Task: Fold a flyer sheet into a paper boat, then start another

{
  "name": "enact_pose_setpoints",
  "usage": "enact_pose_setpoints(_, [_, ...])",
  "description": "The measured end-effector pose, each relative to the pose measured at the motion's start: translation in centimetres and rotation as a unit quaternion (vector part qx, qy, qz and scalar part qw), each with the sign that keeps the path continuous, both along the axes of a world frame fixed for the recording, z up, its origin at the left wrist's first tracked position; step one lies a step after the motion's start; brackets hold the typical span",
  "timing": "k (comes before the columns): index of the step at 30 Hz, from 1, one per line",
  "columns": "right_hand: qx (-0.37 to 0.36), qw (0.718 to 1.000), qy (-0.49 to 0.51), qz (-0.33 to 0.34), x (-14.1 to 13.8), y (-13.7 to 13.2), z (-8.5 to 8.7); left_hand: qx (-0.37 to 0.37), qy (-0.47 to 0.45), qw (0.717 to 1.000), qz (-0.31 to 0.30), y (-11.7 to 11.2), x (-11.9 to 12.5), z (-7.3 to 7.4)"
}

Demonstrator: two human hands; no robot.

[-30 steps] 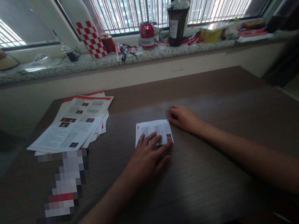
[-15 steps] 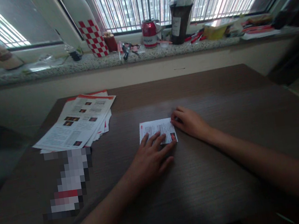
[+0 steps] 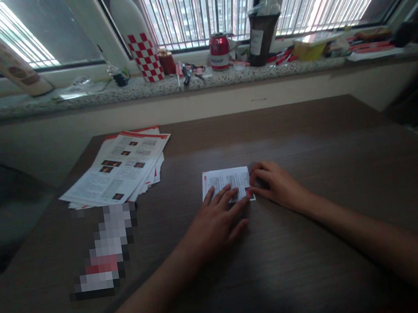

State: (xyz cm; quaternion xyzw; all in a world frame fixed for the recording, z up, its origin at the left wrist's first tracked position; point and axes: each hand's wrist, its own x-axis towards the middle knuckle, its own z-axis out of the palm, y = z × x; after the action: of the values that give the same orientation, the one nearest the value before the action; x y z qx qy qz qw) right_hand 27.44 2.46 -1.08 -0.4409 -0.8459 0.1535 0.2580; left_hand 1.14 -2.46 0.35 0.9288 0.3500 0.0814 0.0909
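Note:
A small folded printed leaflet (image 3: 223,179) lies flat on the dark wooden table (image 3: 306,127), near the middle. My left hand (image 3: 214,221) rests on its near edge with the fingers spread flat over the paper. My right hand (image 3: 278,184) is at the leaflet's right edge, its fingers curled and their tips pressed on the near right corner. Both forearms reach in from the bottom of the view.
A stack of printed leaflets (image 3: 119,166) lies at the table's far left. A blurred-out patch (image 3: 105,249) sits near them. On the stone windowsill (image 3: 69,101) stand a red-and-white checked bottle (image 3: 141,47), a red can (image 3: 219,51), a dark cup (image 3: 260,38) and assorted clutter.
My right hand slid down the leaflet's right edge from the far corner to the near corner. My left hand stayed pressed on the paper. The view shifted a little.

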Motion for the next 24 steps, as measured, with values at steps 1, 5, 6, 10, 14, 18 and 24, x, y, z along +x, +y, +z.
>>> enact_pose_setpoints(1, [0.001,1.000,0.002,0.003,0.0,-0.4,0.0,-0.001,0.001,1.000,0.001,0.0,0.0,-0.1])
enact_pose_setpoints(5, [-0.006,1.000,0.014,0.018,0.1,-1.5,0.1,-0.003,0.003,1.000,-0.001,0.0,-0.1,-0.2])
enact_pose_setpoints(6, [-0.010,1.000,0.018,0.020,0.1,-1.6,0.1,-0.004,0.003,1.000,-0.001,0.0,-0.1,-0.3])
enact_pose_setpoints(10, [-0.022,0.999,0.025,0.019,0.3,-1.7,0.1,-0.009,0.002,1.000,-0.005,0.1,-0.3,-0.2])
enact_pose_setpoints(14, [-0.023,0.999,0.025,0.012,0.4,-1.7,-0.1,-0.014,-0.002,1.000,-0.010,0.3,-0.4,0.0])
enact_pose_setpoints(18, [-0.017,0.999,0.041,-0.014,0.5,-2.0,-0.5,-0.014,-0.012,1.000,-0.012,0.3,-0.5,0.0])
enact_pose_setpoints(24, [0.022,1.000,-0.016,0.014,0.8,-2.4,-0.3,-0.022,0.005,1.000,-0.004,0.5,-1.0,0.0])
